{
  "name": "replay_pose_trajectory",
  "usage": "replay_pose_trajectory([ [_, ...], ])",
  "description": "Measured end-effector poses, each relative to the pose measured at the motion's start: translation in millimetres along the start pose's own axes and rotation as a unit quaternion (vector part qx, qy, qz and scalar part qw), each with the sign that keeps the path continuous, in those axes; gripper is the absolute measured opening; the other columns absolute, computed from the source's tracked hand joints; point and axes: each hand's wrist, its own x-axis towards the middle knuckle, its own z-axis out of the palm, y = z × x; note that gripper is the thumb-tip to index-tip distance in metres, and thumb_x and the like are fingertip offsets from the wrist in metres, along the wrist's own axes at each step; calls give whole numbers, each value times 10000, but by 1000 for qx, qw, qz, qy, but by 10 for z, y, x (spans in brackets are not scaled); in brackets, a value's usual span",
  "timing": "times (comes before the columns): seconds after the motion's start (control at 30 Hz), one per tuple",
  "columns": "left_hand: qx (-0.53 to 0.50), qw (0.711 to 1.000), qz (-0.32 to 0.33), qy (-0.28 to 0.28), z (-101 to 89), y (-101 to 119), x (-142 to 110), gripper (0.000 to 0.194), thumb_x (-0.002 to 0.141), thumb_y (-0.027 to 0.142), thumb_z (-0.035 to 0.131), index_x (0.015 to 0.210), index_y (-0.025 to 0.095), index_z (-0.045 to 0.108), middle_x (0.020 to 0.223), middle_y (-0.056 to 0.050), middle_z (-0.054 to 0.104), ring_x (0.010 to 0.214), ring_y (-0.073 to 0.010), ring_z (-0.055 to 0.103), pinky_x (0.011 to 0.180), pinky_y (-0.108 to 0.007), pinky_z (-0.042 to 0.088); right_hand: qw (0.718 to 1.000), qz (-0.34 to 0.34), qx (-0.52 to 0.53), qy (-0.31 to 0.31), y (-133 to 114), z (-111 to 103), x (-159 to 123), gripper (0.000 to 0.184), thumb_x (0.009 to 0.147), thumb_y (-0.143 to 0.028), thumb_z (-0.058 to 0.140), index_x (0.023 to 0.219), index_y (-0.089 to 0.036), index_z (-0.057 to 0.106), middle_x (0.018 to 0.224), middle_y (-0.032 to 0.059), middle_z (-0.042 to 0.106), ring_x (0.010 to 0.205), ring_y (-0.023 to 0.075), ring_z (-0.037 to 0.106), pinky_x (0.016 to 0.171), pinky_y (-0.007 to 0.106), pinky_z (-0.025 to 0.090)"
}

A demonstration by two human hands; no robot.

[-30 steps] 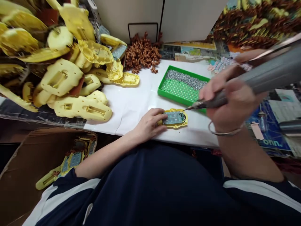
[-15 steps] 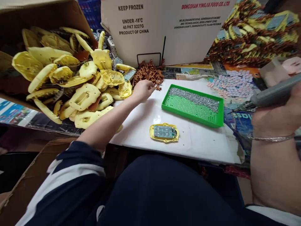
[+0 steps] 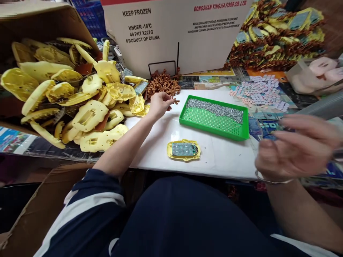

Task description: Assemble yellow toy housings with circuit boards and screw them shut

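Note:
My left hand (image 3: 158, 104) reaches out to the edge of a heap of small brown rubber pieces (image 3: 161, 82) and pinches one brown piece (image 3: 175, 101) in its fingertips. A yellow plastic shell with a circuit board in it (image 3: 183, 150) lies alone on the white sheet (image 3: 225, 160) in front of me, untouched. My right hand (image 3: 293, 150) hovers at the right, blurred, fingers spread and holding nothing. A grey electric screwdriver (image 3: 325, 106) shows just behind it.
A green tray (image 3: 242, 136) with a band of small screws (image 3: 214, 107) sits beyond the shell. Yellow shells (image 3: 80, 103) spill from a box at left. A white carton (image 3: 166, 35) stands behind. Pink pieces (image 3: 261, 93) and stacked finished units (image 3: 273, 34) lie at right.
My left hand left the shell and reached to the brown heap, picking a piece. My right hand drew the screwdriver away to the right and now has its fingers spread off it.

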Motion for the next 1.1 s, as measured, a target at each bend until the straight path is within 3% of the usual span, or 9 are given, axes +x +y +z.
replay_pose_trajectory([
  [0.1, -217, 971, 26, -98, -55, 111, -441, 211, 744, 199, 802, 703, 128, 607, 580, 13, 628, 479, -80, 580, 508, -209, 488, 996, -43, 51, -58, -435, 246, 15, 273, 832, -52, 647, 1036, -232, 625, 905, 28, 678, 839, 160, 679, 745, 316, 575],
  [0.27, -273, 885, -84, -368, -119, 161, -1069, 452, 587, 445, 927, 708, 120, 638, 632, -15, 692, 479, -83, 595, 496, -204, 479, 976, -131, 25, -171, -583, 482, 45, 270, 900, -116, 635, 1146, -225, 627, 1154, 96, 685, 1031, 216, 663, 810, 372, 599],
  [0.37, -242, 864, -117, -425, -143, 118, -1224, 482, 627, 521, 893, 752, 122, 652, 688, -24, 704, 506, -85, 599, 526, -211, 480, 957, -164, 88, -223, -567, 471, -23, 177, 918, -96, 606, 1053, -192, 669, 969, 66, 728, 848, 168, 667, 733, 309, 583],
  [0.47, -142, 938, -2, -318, -108, 7, -1283, 436, 835, 573, 700, 883, 140, 688, 804, -60, 727, 631, -139, 653, 618, -271, 531, 947, 57, 163, -270, -595, 414, -158, 88, 926, -205, 637, 943, -164, 714, 897, 72, 721, 786, 151, 677, 692, 281, 580],
  [0.53, -14, 968, 162, -193, -34, -113, -1322, 384, 914, 530, 617, 972, 159, 698, 991, -107, 740, 862, -207, 686, 791, -355, 560, 880, 286, 223, -308, -621, 381, -269, 172, 905, -320, 664, 902, -157, 720, 835, 66, 712, 707, 144, 679, 634, 278, 581],
  [0.6, 109, 938, 306, -124, 71, -255, -1373, 326, 928, 472, 623, 1044, 176, 695, 1199, -145, 697, 1101, -269, 634, 963, -448, 516, 774, 466, 286, -321, -648, 359, -368, 290, 840, -430, 715, 917, -150, 705, 747, 45, 699, 614, 134, 664, 584, 277, 584],
  [0.67, 173, 903, 375, -116, 180, -390, -1429, 285, 948, 413, 607, 1091, 179, 682, 1295, -162, 651, 1194, -287, 583, 1012, -481, 487, 701, 561, 314, -309, -677, 347, -429, 391, 743, -484, 788, 913, -150, 678, 685, 28, 689, 582, 132, 663, 580, 275, 596],
  [0.9, 189, 894, 398, -88, 320, -545, -1497, 214, 984, 343, 554, 1041, 168, 663, 1190, -136, 683, 1110, -253, 605, 921, -418, 517, 664, 589, 319, -332, -752, 324, -398, 279, 692, -375, 808, 777, -157, 656, 602, 2, 660, 517, 98, 623, 518, 217, 561],
  [1.1, 186, 893, 400, -87, 317, -545, -1484, 204, 983, 342, 559, 1036, 175, 664, 1205, -131, 682, 1106, -246, 605, 933, -420, 510, 699, 559, 277, -349, -771, 318, -411, 200, 741, -339, 707, 760, -154, 633, 597, 7, 640, 502, 106, 598, 494, 231, 509],
])
